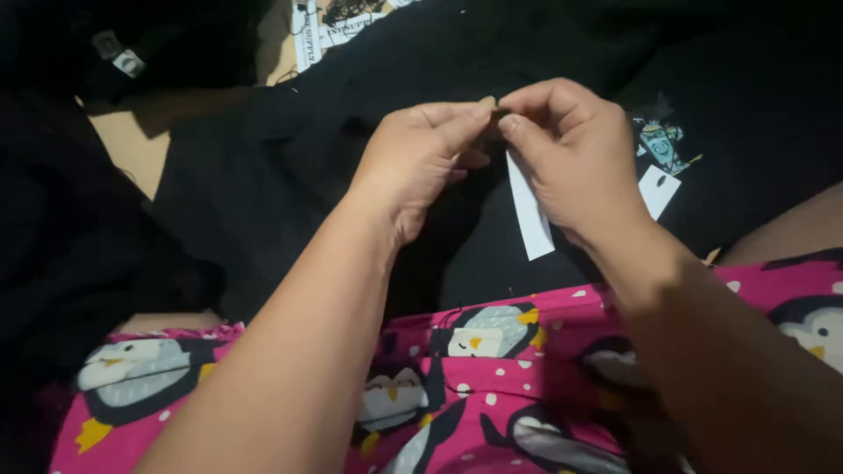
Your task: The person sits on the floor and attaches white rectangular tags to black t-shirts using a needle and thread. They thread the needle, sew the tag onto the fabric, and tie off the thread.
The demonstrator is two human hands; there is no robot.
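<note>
Underneath, a tan floor [132, 145] showed at ten o'clock beyond black cloth [299, 149], with pink penguin-print trousers [492, 369] at six o'clock. Both the left hand [417, 158] and right hand [571, 149] were pinched shut at twelve o'clock on a white paper tag [529, 215], hanging against the cloth. No containers were visible; a second tag [659, 189] lay at three o'clock.

I see a tan floor [132, 145] carrying the lot — black garments [290, 149] spread across it, and white printed paper strips [309, 35] at the far edge.
</note>
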